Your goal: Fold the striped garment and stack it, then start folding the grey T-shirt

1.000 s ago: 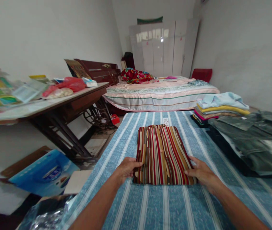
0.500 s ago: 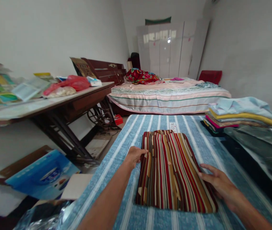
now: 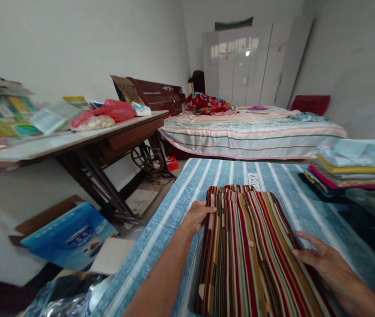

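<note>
A folded striped button-up garment point(image 3: 240, 246), in red, brown, beige and black, lies in front of me on a blue bed sheet with white stripes point(image 3: 161, 237). A round button shows near its middle, and its near edge runs out of view. My left hand point(image 3: 198, 215) is closed on the garment's left edge near the far end, thumb and finger pinching the cloth. At the right edge is my right hand point(image 3: 322, 259), its thumb on the cloth and one finger stretched beside it; its other fingers are partly hidden under the edge.
A stack of folded clothes point(image 3: 355, 165) stands at the right, with dark clothing point(image 3: 369, 220) before it. A sewing-machine table point(image 3: 84, 147) with bags and boxes is on the left, above a blue carton point(image 3: 71, 235). Another bed point(image 3: 250, 132) and a wardrobe point(image 3: 240, 66) are behind.
The view has shifted left and closer, so the garment appears lower and larger, its near edge now out of frame. Both hands remain at its sides.
</note>
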`<state>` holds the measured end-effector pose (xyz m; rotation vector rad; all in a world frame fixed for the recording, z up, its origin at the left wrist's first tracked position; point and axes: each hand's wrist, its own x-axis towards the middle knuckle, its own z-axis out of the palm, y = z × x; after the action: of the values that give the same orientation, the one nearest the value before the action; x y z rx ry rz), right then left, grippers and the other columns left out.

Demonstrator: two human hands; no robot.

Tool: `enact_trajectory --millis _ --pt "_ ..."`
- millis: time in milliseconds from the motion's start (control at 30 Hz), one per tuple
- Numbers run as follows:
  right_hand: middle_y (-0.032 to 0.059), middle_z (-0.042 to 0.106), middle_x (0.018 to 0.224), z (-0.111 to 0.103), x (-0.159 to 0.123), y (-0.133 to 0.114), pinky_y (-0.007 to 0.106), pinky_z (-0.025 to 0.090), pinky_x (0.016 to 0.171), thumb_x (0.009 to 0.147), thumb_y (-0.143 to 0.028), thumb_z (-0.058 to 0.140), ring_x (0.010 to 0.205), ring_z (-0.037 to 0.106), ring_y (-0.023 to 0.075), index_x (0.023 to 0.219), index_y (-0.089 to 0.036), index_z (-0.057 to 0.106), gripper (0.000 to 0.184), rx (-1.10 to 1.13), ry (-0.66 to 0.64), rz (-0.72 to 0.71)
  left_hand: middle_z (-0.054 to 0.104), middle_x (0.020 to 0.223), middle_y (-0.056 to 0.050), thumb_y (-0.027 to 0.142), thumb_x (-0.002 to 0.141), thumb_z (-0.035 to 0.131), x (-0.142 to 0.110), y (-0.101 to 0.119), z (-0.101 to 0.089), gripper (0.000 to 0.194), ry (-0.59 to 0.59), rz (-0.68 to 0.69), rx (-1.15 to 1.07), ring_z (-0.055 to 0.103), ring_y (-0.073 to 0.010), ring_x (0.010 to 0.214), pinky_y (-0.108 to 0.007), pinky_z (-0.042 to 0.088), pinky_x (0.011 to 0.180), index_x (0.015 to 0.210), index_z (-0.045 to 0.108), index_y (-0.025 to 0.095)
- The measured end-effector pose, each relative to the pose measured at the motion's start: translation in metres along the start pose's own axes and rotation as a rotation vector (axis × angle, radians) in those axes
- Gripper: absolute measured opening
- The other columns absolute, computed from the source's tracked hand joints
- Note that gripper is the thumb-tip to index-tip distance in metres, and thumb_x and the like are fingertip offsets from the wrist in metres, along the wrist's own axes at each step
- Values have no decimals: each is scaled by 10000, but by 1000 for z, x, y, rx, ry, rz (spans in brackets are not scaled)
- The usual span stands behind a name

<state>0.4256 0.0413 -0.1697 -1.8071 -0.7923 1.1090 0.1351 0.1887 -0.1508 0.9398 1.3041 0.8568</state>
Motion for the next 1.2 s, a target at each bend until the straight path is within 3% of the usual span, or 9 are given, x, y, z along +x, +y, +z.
enact_trajectory --millis 267,467,633,867,1200 --pt "75 710 774 -7 11 7 390 457 880 538 -541 659 974 637 315 1239 -183 552 794 -156 25 -31 691 656 -69 236 519 767 0 -1 -7 293 -136 -32 -83 639 -187 559 -300 513 572 755 646 110" --pt "86 724 844 -15 23 12 361 452 912 520 -552 683 1033 615 314 1284 -159 507 877 -162 -103 25 670 654 -36 199 505 814 9 0 -1 337 33 -37 -173 650 -196 621 -309 531 609 759 599 141" --pt "102 722 874 -14 22 13 357 454 905 495 -573 698 1048 609 307 1285 -165 513 908 -162 -63 42 648 610 -14 180 558 791 18 5 9 319 46 -61 -188 649 -202 601 -356 543 625 800 585 146" --pt "89 720 880 -11 12 5 343 495 814 522 -594 664 944 652 299 1257 -180 543 852 -160 -59 15 653 570 -47 127 601 717 20 14 12 157 -91 -112 -172 626 -186 514 -348 544 571 705 600 113" --pt "66 714 789 -5 5 0 335 517 652 500 -568 673 793 672 291 1178 -215 600 767 -80 -51 8 658 559 -41 139 556 780 38 20 11 244 -162 -122 -159 643 -209 513 -376 549 589 717 598 119"
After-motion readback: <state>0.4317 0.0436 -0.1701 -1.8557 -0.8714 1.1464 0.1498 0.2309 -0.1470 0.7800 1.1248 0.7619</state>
